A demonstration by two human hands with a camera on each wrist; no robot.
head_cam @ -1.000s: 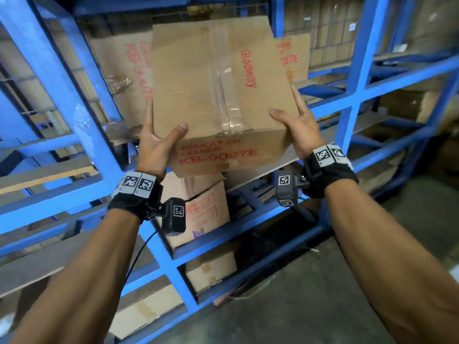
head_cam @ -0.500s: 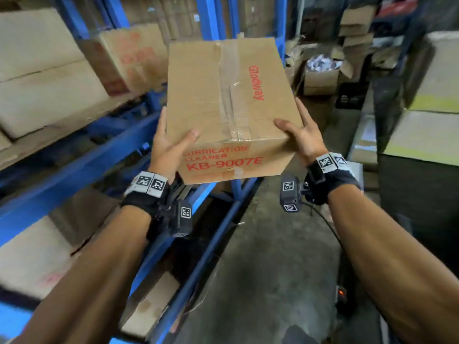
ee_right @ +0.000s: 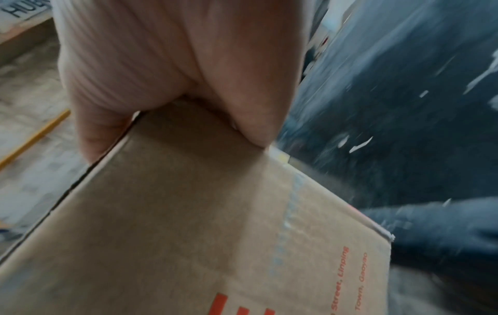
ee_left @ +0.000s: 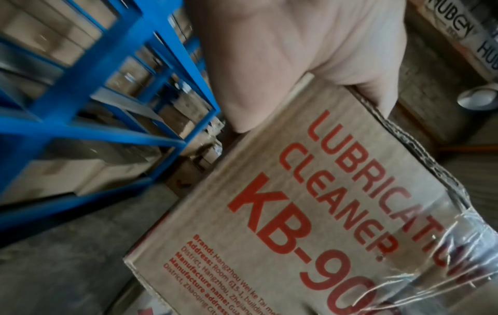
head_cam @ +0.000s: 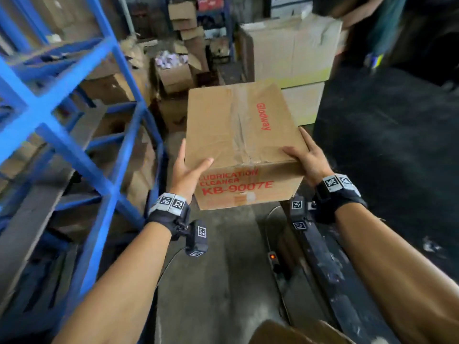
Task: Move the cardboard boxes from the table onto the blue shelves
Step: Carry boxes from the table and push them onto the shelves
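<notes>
I carry a taped cardboard box [head_cam: 238, 135] with red print "LUBRICATION CLEANER KB-9007E" in the air over the aisle floor. My left hand [head_cam: 187, 170] grips its near left corner, thumb on top, fingers along the side. My right hand [head_cam: 306, 157] grips its near right corner the same way. The left wrist view shows the printed front of the box [ee_left: 310, 202] under my left hand [ee_left: 296, 53]. In the right wrist view my right hand [ee_right: 167, 70] clamps the box [ee_right: 202, 213] at a corner. The blue shelves [head_cam: 82, 150] stand to my left.
Cardboard boxes [head_cam: 111, 88] lie on the blue shelves. Large pale cartons [head_cam: 293, 50] and an open box of small items [head_cam: 173, 70] stand ahead at the aisle's end. A dark surface [head_cam: 387, 145] fills the right. A power strip with a red light [head_cam: 272, 256] lies on the floor.
My view has swung right, away from the shelf face and down the aisle. The box stays gripped in both hands and now hangs over the floor, with the shelves off to the left.
</notes>
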